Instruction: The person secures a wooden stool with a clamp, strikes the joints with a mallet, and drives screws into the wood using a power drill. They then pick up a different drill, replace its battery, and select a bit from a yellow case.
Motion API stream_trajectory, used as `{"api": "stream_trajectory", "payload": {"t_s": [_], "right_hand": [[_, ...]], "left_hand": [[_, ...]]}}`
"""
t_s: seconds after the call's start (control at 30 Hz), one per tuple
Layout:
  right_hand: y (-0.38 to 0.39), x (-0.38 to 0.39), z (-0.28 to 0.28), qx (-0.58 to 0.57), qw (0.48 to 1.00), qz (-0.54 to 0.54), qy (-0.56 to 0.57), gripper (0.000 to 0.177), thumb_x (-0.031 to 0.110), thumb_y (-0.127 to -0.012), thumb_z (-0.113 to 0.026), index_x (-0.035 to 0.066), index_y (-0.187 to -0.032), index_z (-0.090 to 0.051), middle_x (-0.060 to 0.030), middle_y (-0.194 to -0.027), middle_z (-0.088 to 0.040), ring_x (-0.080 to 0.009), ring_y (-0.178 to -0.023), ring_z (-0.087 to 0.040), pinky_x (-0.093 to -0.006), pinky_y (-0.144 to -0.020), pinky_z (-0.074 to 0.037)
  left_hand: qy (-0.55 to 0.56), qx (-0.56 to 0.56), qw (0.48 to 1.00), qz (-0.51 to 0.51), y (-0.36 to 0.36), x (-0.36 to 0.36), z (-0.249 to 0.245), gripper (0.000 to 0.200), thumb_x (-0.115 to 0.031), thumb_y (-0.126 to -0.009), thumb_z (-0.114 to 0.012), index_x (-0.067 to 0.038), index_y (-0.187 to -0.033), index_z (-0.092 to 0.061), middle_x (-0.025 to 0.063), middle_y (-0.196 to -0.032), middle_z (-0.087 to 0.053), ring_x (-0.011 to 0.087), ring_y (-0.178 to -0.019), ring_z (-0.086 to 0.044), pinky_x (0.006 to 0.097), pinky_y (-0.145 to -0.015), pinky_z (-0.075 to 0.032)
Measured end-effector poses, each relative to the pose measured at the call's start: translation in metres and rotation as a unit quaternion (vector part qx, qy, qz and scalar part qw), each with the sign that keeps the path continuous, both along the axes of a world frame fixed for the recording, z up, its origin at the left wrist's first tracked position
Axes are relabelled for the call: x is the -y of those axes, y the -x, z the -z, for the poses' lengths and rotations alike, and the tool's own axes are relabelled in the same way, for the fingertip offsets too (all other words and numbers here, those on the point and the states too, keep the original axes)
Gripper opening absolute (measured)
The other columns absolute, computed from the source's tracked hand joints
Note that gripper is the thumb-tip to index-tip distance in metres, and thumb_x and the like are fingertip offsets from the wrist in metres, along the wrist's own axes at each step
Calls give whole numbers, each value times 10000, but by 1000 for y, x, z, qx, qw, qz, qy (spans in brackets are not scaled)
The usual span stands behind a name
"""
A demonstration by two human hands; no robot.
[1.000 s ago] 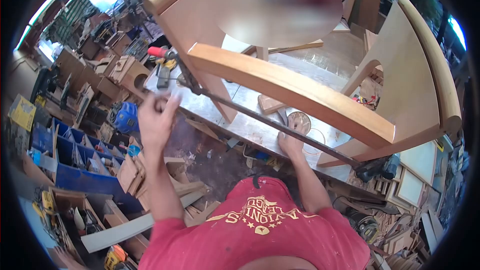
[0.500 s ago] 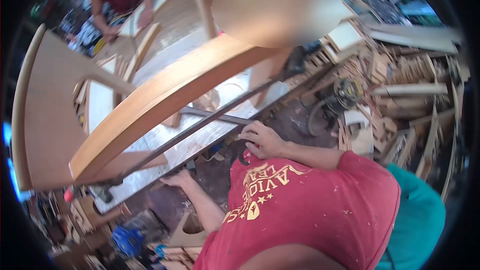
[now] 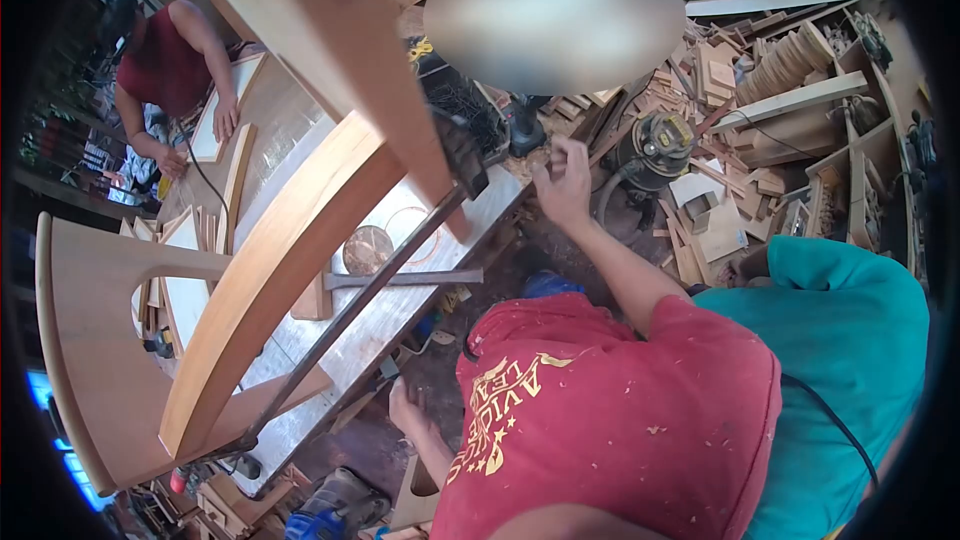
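Note:
A curved wooden rail (image 3: 275, 270) joins a broad wooden panel (image 3: 90, 340) above the metal-topped table (image 3: 345, 360). A long dark bar clamp (image 3: 350, 315) runs beside the rail. Under the clamp, a flat metal tool (image 3: 420, 279) rests on the table, one end past the edge. My right hand (image 3: 568, 185) is raised off the table beyond that end, holding nothing, its fingers loosely bent and apart. Nearer my body, my left hand (image 3: 408, 410) hangs beside the table edge with nothing visible in it, fingers apart.
At upper left, another person in a dark red top (image 3: 175, 60) has both hands near a pale board (image 3: 228, 110). A shop vacuum (image 3: 655, 150), wood scraps (image 3: 715, 75) and shelves (image 3: 870, 170) stand right. A teal garment (image 3: 850, 340) shows beside my red shirt.
My right hand has let go of the metal tool's end and moved up, away from the table. My left hand has shifted a little right and down. The whole view has turned.

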State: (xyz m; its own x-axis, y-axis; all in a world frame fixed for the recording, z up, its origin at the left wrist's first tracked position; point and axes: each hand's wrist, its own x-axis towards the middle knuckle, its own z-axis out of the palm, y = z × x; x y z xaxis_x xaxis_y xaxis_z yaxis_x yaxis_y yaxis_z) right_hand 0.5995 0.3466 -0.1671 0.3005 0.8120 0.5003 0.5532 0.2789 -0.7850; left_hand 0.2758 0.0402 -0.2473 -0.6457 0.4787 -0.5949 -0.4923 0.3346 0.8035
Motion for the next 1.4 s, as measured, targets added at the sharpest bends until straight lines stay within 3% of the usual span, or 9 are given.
{"api": "stream_trajectory", "payload": {"t_s": [0.17, 0.3, 0.37, 0.5, 0.77, 0.9, 1.2, 1.33, 1.4], "right_hand": [[-12, -85, -1, 40, 999, -12, -23, 567, 142, -753, -713, -48, -1239, -491, -214, -1071, -561, -380, -1007, -576, -429, -877, -469], [-20, -125, -7, -137, 957, -185, 178, 400, 220, -779, -744, -6, -1079, -608, -190, -985, -646, -304, -946, -639, -425, -845, -485], [-25, -148, 19, -94, 962, -225, 126, 313, 226, -809, -740, 12, -1011, -634, -158, -953, -676, -271, -882, -665, -403, -808, -503], [-28, -161, 56, 38, 960, -275, 41, 356, 263, -881, -709, -4, -1089, -599, -168, -986, -651, -321, -894, -629, -415, -835, -493], [-28, -163, 37, -75, 947, -312, 19, 293, 103, -797, -743, 19, -1036, -596, -109, -897, -654, -246, -808, -647, -368, -753, -508], [-31, -165, 31, -45, 945, -323, -20, 292, 80, -781, -723, 29, -1039, -594, -109, -898, -654, -256, -822, -643, -384, -765, -501], [-30, -170, 69, -114, 934, -334, 51, 453, 170, -795, -762, -19, -1152, -556, -158, -1015, -650, -308, -931, -631, -415, -863, -478], [-31, -173, 87, -101, 941, -318, 57, 531, 252, -810, -803, -55, -1163, -553, -164, -1082, -656, -284, -965, -636, -407, -888, -479], [-31, -175, 91, -85, 936, -332, 87, 548, 255, -808, -807, -59, -1177, -550, -167, -1112, -656, -280, -987, -634, -409, -896, -475]], "left_hand": [[-130, -227, 923, 284, -100, -94, -85, 122, -64, -865, -688, -2, -968, -709, 60, -912, -699, 97, -811, -585, 232, -760, -462], [-140, -215, 900, 351, -197, -199, -132, 266, -52, -879, -680, 17, -1133, -639, 94, -980, -685, 148, -902, -623, 293, -814, -489], [-194, -357, 833, 377, -223, -253, -126, 344, -42, -887, -645, 15, -1223, -598, 128, -1046, -657, 205, -935, -634, 331, -838, -498], [-144, -587, 760, 239, -241, -347, -113, 337, -35, -862, -621, -8, -1198, -615, 166, -1110, -597, 332, -1021, -599, 402, -874, -501], [138, -637, 711, 265, -234, -414, -86, 184, -120, -830, -621, -67, -1003, -654, 133, -937, -609, 341, -846, -647, 461, -698, -524], [125, -651, 710, 237, -232, -419, -83, 82, -97, -827, -561, -50, -851, -624, 161, -857, -608, 346, -761, -667, 478, -653, -538], [143, -634, 697, 303, -222, -425, -86, 165, -108, -847, -575, -36, -993, -598, 149, -899, -601, 373, -785, -643, 476, -658, -520], [-2, -668, 727, 157, -229, -422, -96, 376, -61, -818, -631, -30, -1186, -564, 156, -949, -559, 353, -834, -618, 453, -671, -511], [-44, -663, 739, 108, -232, -424, -98, 297, -82, -862, -580, -19, -1152, -563, 159, -955, -556, 363, -850, -619, 471, -669, -525]]}}
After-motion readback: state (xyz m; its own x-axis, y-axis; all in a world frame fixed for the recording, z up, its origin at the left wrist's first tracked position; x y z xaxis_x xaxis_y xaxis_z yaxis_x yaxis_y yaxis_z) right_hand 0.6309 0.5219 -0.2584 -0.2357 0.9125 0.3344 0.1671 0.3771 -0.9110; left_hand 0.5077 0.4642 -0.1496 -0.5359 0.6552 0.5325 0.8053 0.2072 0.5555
